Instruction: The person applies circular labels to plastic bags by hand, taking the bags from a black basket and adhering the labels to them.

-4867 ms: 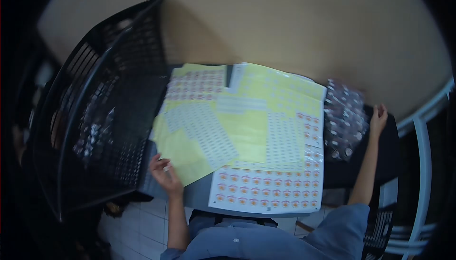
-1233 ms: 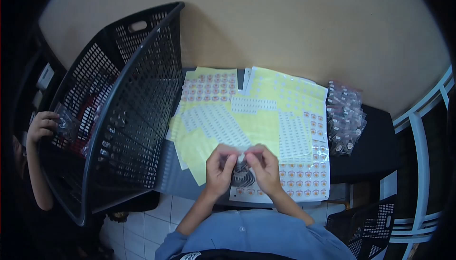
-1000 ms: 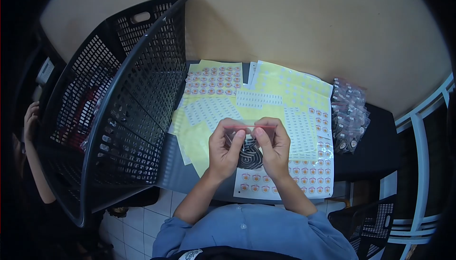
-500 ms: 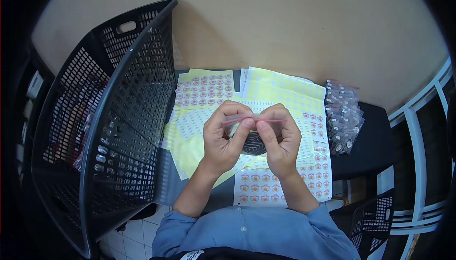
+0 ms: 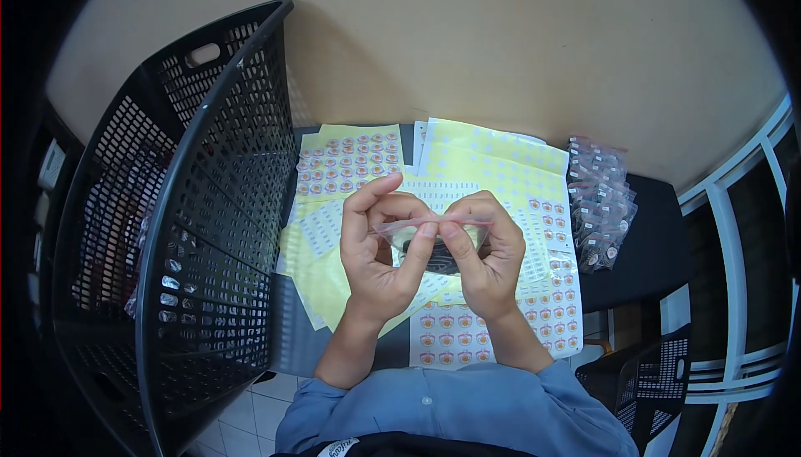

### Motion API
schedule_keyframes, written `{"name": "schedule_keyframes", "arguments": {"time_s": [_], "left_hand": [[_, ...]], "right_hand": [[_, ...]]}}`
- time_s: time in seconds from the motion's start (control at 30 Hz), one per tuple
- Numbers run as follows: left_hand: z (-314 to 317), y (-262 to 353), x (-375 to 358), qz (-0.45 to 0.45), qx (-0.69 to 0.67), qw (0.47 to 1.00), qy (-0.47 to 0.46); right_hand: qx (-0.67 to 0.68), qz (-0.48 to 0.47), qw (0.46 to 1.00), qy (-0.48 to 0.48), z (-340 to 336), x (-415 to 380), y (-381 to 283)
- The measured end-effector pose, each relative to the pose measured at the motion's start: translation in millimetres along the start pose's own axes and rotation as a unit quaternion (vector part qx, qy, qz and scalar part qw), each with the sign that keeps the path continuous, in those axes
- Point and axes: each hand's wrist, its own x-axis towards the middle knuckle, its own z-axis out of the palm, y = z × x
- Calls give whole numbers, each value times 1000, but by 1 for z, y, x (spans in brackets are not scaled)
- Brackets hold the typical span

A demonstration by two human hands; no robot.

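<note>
A small clear zip bag (image 5: 432,258) with a reddish strip along its top edge hangs between my hands, and a dark item with a light line pattern shows inside. My left hand (image 5: 375,252) pinches the strip near its middle between thumb and finger, with its other fingers loosely curled and one raised. Right beside it, my right hand (image 5: 488,257) pinches the same strip, thumb in front. Beneath the hands lie sheets of small stickers, among them a yellow sheet (image 5: 492,156) and a white sheet with orange-and-pink prints (image 5: 455,336).
At the left stands a tall black perforated basket (image 5: 213,198) with small bagged items inside. A pile of filled clear bags (image 5: 599,207) lies on the dark tabletop (image 5: 655,240) at the right. Behind the table is a beige wall (image 5: 501,48).
My hands have moved slightly down and left with the bag. Some left fingers have lifted and spread from the bag, while both thumbs stay on the strip.
</note>
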Motion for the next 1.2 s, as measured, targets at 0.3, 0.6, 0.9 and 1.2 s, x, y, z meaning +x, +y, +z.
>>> {"name": "schedule_keyframes", "arguments": {"time_s": [0.3,0.6,0.9,1.2], "left_hand": [[-3,-3,-1,-5,15,1000,16],[-7,-3,2,-32,42,999,-2],[-11,13,1,-90,15,994,-56],[-55,8,-29,-149,-23,985,-85]], "right_hand": [[12,21,999,26,-2,2,2],[-33,37,999,20,-9,0,1],[-55,30,997,44,-21,-5,-4],[-11,103,995,11,-26,-18,12]]}}
